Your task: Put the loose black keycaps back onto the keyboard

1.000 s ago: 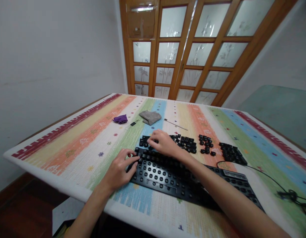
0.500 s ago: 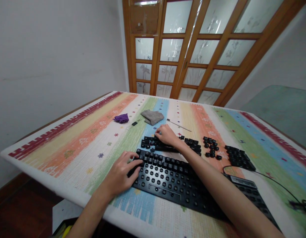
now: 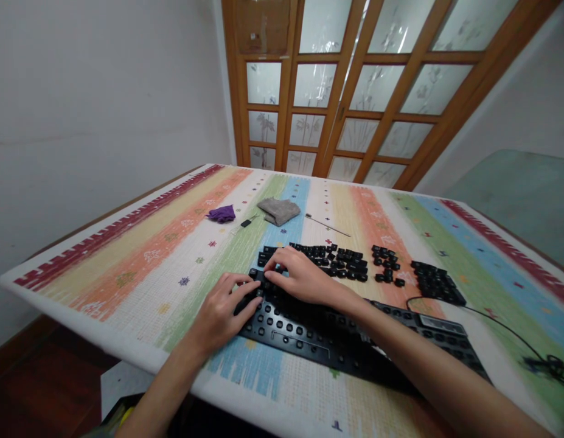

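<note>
A black keyboard (image 3: 282, 337) lies at a slant near the table's front edge. Its lower rows show bare key posts, while keycaps sit along the upper left. My left hand (image 3: 227, 307) holds the keyboard's left end, thumb and fingers curled over the edge. Above the upper left keys, my right hand (image 3: 297, 274) is closed in a pinch on a small black keycap, mostly hidden by the fingers. That hand and its forearm cover much of the keyboard's middle. Just behind, loose keycaps (image 3: 357, 266) lie in rows, partly hidden by the right hand.
Farther back lie a purple cloth (image 3: 221, 213), a grey cloth (image 3: 280, 211), a small black-ended tool (image 3: 246, 223) and a thin rod (image 3: 328, 225). More keycaps (image 3: 386, 264) and a number-pad group (image 3: 439, 283) sit to the right, near a black cable (image 3: 505, 334).
My right hand has come from the loose keycaps toward me and slightly left, onto the keyboard's upper left. My left hand stays at the keyboard's left end.
</note>
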`<state>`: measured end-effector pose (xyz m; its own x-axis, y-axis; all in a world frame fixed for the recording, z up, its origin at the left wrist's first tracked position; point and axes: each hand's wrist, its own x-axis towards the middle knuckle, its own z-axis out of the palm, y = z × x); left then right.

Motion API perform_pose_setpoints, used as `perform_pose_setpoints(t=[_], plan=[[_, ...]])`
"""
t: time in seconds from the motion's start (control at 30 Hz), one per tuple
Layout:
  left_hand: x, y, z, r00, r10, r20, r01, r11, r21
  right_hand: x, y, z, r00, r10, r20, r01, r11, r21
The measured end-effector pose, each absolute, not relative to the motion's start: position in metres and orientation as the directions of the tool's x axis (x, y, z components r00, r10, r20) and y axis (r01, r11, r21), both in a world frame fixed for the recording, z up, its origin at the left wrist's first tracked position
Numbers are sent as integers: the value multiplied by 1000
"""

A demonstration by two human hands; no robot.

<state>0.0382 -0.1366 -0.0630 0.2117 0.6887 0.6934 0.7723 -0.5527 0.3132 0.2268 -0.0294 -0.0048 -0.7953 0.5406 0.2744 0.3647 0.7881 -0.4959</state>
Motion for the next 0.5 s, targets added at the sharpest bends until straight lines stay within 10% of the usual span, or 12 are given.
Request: perform_pose_setpoints(t=[0.27,0.5], plan=[[44,-137,-64,247,671,699,767,-576,282,234,-57,-24,-818,541,195,414,789,-453],[45,-136,-65,251,683,686,777,-565,279,232,-73,-32,-855,456,246,443,890,-111]])
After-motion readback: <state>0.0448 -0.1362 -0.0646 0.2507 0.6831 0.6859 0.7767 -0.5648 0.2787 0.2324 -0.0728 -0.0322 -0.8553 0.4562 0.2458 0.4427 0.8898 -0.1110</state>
